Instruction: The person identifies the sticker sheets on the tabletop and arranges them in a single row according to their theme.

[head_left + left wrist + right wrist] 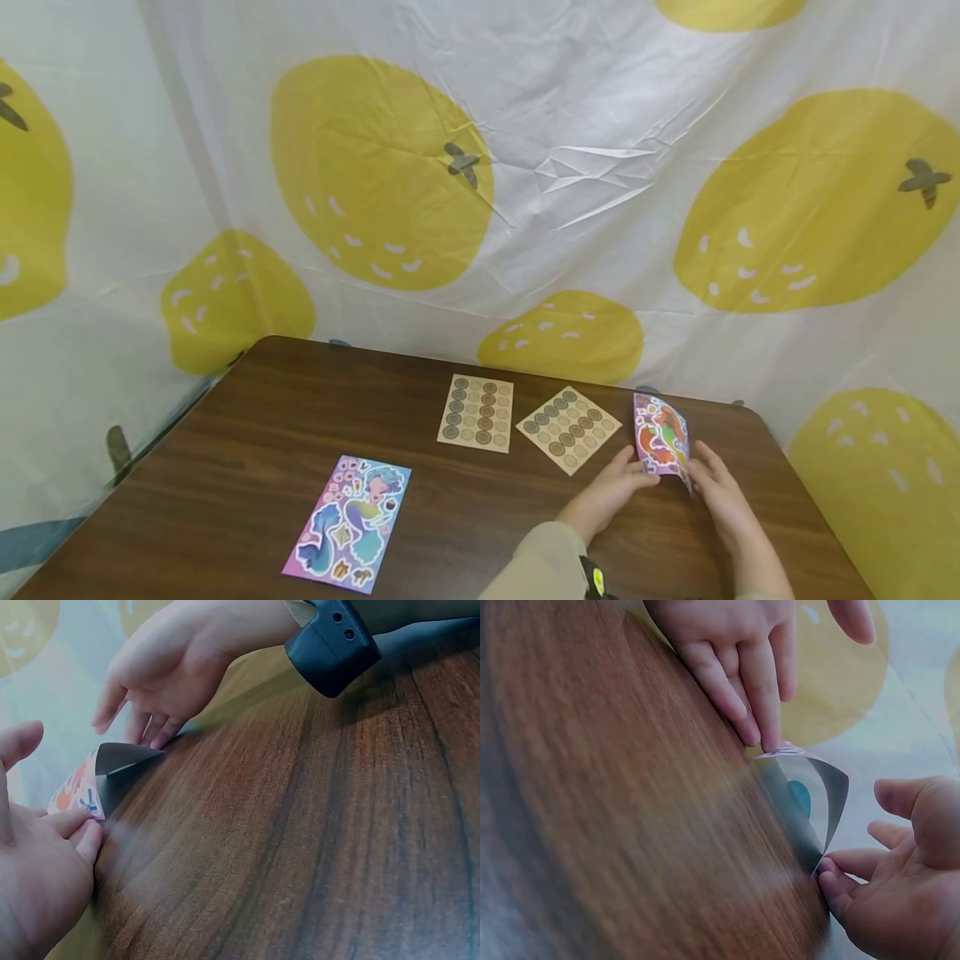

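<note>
A mermaid sticker sheet (662, 437) at the table's right side bows upward between both hands, its grey underside (836, 780) showing in the right wrist view. My left hand (617, 485) has straight fingertips at the sheet's near left edge, thumb held away from it. On the opposite edge, fingertips of my right hand (722, 493) touch a low corner close to the wood. That right thumb (900, 796) also stands apart from the paper. In the left wrist view, the left hand (45, 889) lies lower left and the right hand (176, 671) is across the sheet.
Two beige sheets of round stickers, one straight (476, 413) and one turned diagonally (568, 430), lie left of the hands. Another mermaid sticker sheet (348, 523) lies farther left on the brown wooden table (450, 517). A lemon-print curtain (585, 167) hangs behind.
</note>
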`<state>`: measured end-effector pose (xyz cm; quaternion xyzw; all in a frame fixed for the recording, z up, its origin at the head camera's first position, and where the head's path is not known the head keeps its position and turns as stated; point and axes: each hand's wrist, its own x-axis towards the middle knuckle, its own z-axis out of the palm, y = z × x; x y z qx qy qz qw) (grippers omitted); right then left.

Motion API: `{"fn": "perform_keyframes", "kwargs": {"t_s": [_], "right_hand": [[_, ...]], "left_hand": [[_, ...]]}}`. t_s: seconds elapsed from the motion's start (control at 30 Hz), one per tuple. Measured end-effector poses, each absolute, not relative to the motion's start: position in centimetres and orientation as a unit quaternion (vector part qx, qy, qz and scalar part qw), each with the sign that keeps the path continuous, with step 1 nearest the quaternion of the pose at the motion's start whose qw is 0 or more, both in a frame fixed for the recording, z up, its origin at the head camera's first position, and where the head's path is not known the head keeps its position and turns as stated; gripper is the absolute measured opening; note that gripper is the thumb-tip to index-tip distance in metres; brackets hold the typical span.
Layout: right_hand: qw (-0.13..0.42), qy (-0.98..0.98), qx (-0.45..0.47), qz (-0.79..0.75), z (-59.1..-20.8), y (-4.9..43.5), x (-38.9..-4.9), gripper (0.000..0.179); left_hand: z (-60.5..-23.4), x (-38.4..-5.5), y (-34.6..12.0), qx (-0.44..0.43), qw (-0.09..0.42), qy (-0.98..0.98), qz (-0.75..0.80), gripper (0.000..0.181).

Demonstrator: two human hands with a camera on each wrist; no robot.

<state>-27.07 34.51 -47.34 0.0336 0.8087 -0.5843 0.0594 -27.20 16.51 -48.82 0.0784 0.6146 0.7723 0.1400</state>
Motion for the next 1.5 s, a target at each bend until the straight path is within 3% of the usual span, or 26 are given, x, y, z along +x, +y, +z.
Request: {"fn": "perform_keyframes", "kwargs": {"t_s": [0.83,1.5], "right_hand": [[0.063,0.818,0.021,-0.571,-46.9,33.2,-26.5,0.076],[0.020,0.821,0.012,-0.571,-47.4,32.9,-25.9,0.089]], "left_hand": [[-49.1,-27.0,16.2,0.082,0.081,0.639,0.761,0.069],[-49.8,-27.0,16.2,0.069,0.062,0.625,0.775,0.069]]}}
